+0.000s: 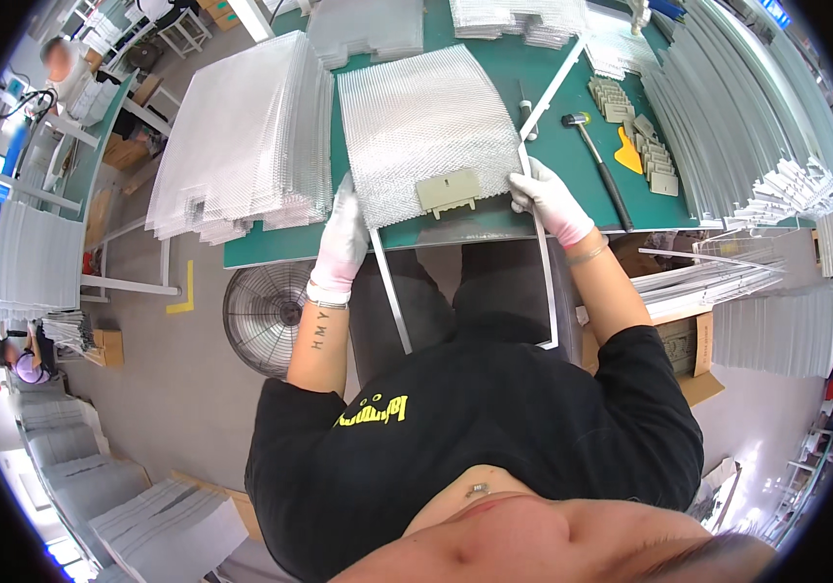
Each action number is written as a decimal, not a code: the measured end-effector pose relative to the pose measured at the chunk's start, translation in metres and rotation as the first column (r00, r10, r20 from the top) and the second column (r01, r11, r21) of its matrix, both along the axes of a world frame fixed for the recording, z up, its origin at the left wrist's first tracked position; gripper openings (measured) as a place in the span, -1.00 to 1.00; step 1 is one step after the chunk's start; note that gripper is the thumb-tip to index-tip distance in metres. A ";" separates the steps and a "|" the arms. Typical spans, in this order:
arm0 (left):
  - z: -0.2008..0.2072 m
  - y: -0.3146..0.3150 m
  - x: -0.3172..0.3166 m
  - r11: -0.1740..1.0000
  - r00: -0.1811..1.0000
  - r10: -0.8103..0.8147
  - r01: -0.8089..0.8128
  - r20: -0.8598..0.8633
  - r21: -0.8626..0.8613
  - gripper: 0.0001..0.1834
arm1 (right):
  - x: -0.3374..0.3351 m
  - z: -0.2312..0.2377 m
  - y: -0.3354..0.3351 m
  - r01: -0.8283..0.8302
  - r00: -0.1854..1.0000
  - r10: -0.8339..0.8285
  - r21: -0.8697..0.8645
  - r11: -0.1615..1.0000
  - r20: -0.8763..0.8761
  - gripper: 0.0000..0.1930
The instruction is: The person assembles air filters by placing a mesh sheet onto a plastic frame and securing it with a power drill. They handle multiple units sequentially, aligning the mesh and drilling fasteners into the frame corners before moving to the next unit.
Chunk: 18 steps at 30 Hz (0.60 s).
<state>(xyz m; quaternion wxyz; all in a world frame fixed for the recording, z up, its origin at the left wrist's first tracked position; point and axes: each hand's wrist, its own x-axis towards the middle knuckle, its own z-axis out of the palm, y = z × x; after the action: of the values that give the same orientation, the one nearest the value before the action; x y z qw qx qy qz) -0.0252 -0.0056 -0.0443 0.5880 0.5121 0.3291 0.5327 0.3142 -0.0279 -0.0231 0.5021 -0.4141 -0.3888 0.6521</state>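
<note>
A silvery mesh panel [426,117] rests at the front edge of the green table, bowed upward, with a small beige notched plate [448,191] on its near part. White metal frame strips run down past the table edge toward my lap, a left strip [390,291] and a right strip [547,277]. My left hand [341,238], in a white glove, lies along the panel's left edge with its fingers stretched out. The gloved right hand [550,202] is closed around the frame strip at the panel's right edge. Both hands' undersides are hidden.
Mesh stacks stand at left [242,126] and along the back [368,24]. To the right lie a hammer [603,175], a yellow scraper [627,152], several beige plates [662,170] and many white strips [718,126]. A floor fan [271,313] stands below left.
</note>
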 end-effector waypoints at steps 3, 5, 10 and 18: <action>0.012 0.000 -0.003 0.976 0.974 -0.161 0.182 0.161 -0.122 -0.05 | -0.001 0.008 -0.012 0.001 0.999 -0.002 0.022 1.000 0.043 -0.75; 0.018 0.000 -0.004 0.973 0.973 -0.177 0.195 0.147 -0.121 -0.08 | 0.003 0.014 -0.019 0.005 0.998 -0.008 0.054 0.999 0.057 -0.69; 0.038 -0.012 0.000 0.995 0.998 0.024 -0.030 -0.059 -0.091 -0.37 | 0.005 0.031 -0.038 0.047 0.996 -0.055 0.117 0.992 0.066 -0.63; 0.078 -0.050 0.011 0.988 0.999 -0.015 0.021 -0.037 0.150 -0.31 | 0.002 0.037 -0.058 0.151 0.987 -0.157 0.155 0.976 0.027 -0.50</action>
<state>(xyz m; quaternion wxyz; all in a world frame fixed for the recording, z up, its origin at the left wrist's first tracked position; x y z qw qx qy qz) -0.0140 -0.0554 0.0340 0.5465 0.5673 0.2939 0.5414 0.3159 -0.0862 0.0144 0.5735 -0.4160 -0.4141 0.5715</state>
